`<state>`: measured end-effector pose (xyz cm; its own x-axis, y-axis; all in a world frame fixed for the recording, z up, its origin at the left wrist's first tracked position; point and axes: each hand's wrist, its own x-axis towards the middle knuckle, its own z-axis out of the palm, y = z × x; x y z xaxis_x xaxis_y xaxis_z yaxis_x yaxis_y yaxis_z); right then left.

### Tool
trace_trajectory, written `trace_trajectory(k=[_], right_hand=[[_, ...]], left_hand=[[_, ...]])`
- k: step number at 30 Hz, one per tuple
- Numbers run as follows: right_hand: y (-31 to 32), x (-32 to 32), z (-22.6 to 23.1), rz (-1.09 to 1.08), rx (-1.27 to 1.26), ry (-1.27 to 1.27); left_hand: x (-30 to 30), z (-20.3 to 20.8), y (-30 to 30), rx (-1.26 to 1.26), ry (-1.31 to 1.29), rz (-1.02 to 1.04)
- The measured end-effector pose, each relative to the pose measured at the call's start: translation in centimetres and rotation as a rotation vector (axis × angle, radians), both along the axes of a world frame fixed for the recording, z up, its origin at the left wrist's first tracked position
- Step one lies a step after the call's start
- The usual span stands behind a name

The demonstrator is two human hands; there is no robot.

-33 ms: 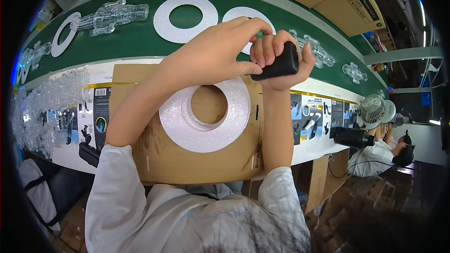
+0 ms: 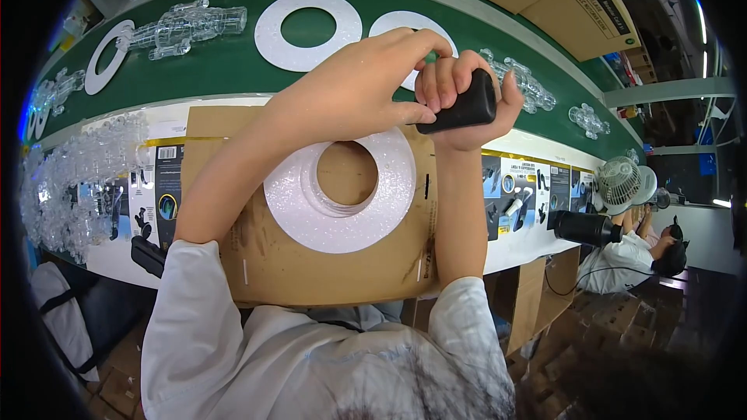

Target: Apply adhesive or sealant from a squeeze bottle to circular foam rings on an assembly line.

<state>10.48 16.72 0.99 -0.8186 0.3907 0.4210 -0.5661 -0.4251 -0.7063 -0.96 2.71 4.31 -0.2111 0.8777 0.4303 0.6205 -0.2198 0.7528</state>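
Observation:
My right hand (image 2: pixel 461 138) is wrapped around a black rounded object (image 2: pixel 471 105), perhaps a tool's handle; its far end is hidden. My left hand (image 2: pixel 362 82) reaches across from the left, its thumb against the black object and its bent index finger arching over to the right hand's fingers. What the left fingertips pinch is hidden. Below both hands, a white glittery ring with a raised collar around its hole (image 2: pixel 334 232) lies flat on a brown cardboard piece (image 2: pixel 311 280). Two flat white rings, a left one (image 2: pixel 268 31) and one partly behind my left hand (image 2: pixel 393 25), lie beyond on the green surface.
Clear plastic parts lie at the far left (image 2: pixel 187 27) and far right (image 2: pixel 529 89), with a pile (image 2: pixel 70 194) on the left. A black cylindrical thing (image 2: pixel 587 227) and a white fan (image 2: pixel 620 185) stand right. Cardboard boxes (image 2: pixel 552 12) rise behind. Another person (image 2: pixel 622 260) sits far right.

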Motion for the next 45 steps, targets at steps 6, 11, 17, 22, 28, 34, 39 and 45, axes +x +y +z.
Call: trace_trajectory(k=[6, 11, 17, 22, 28, 34, 39, 45], right_hand=[[-0.2, 0.0, -0.1, -0.030, 0.015, -0.015], [0.0, 0.1, -0.2, -0.037, 0.026, -0.017], [0.0, 0.1, -0.4, -0.028, 0.031, -0.006], [-0.1, -0.1, -0.3, -0.009, 0.030, 0.004], [0.0, 0.1, -0.2, -0.011, 0.007, -0.028], [0.1, -0.1, -0.5, 0.000, 0.005, -0.034], [0.0, -0.3, -0.5, 0.013, -0.003, -0.024], [0.4, 0.3, 0.6, 0.012, -0.010, 0.025]], left_hand=[[0.0, -0.1, 0.0, -0.011, 0.000, 0.001], [0.0, -0.2, 0.0, 0.003, 0.015, -0.002], [-0.1, 0.1, 0.0, -0.018, 0.057, -0.012], [-0.1, 0.1, -0.2, -0.024, 0.039, -0.011], [0.0, 0.0, -0.1, -0.039, 0.017, -0.006], [-0.2, 0.0, -0.2, -0.045, 0.017, -0.020], [-0.4, 0.3, -0.5, -0.078, 0.062, -0.001], [-2.1, 1.9, -3.1, -0.800, 0.695, 0.061]])
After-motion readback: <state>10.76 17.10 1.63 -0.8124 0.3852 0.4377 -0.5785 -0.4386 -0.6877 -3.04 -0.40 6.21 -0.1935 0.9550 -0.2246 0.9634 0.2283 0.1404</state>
